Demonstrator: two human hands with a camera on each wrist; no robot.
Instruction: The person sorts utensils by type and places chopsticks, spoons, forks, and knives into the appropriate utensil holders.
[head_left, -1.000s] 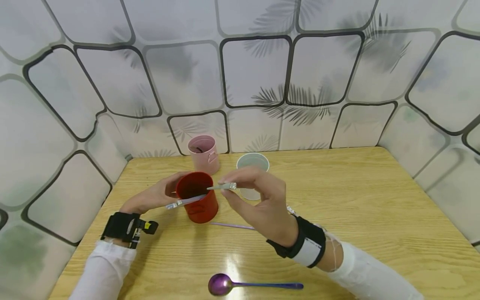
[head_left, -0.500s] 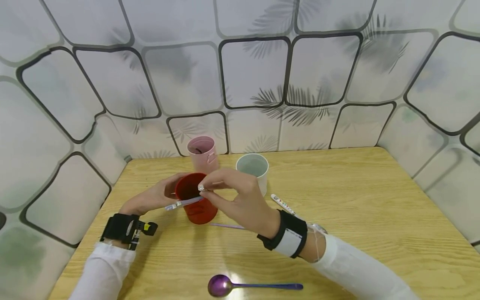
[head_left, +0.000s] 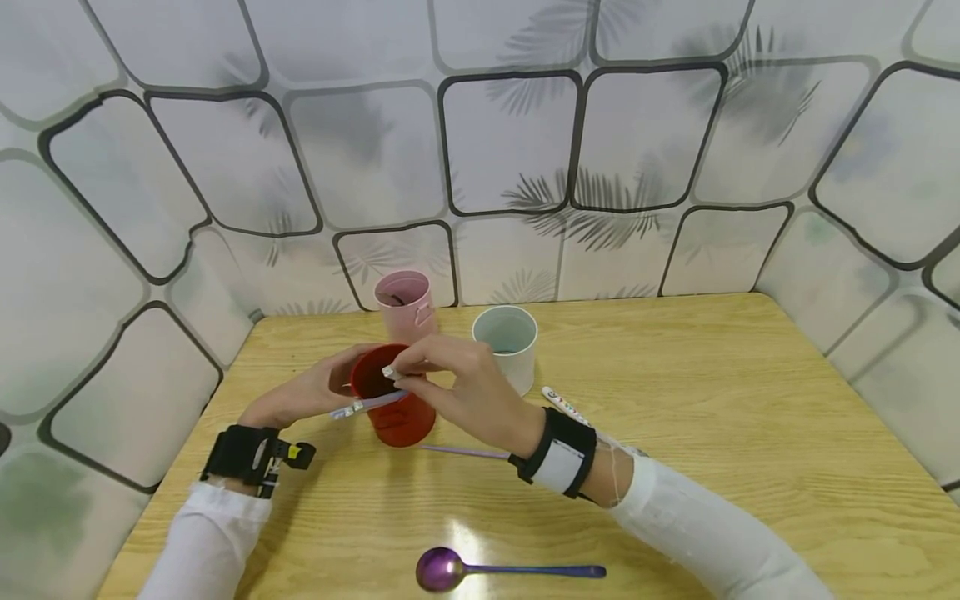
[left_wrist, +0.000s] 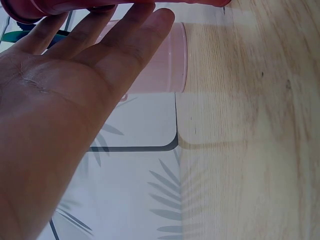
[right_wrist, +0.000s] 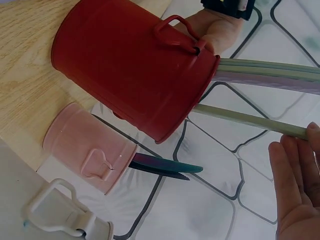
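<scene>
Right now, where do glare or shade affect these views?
Head: glare on the table by the purple spoon, faint shadow in front of the red cup; left wrist: the left hand looks dim; right wrist: the red cup's side looks dark.

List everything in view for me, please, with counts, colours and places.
table: one, light wood, below
walls: three, pale grey, left, back, right
red cup: one, red, left half of table
pink cup: one, pink, behind red cup
utensils: at least two, dark, in pink cup
white cup: one, white, right of pink cup
marker: one, white, right of white cup
thin rod: one, lilac, on table
spoon: one, purple, table front
held stick: one, pale green, at red cup's mouth
other sticks: count unclear, lilac and green, in red cup
wrist gear: two, black, one per wrist
sleeves: two, white, on forearms
left hand: one, bare, holding red cup
right hand: one, bare, pinching held stick
</scene>
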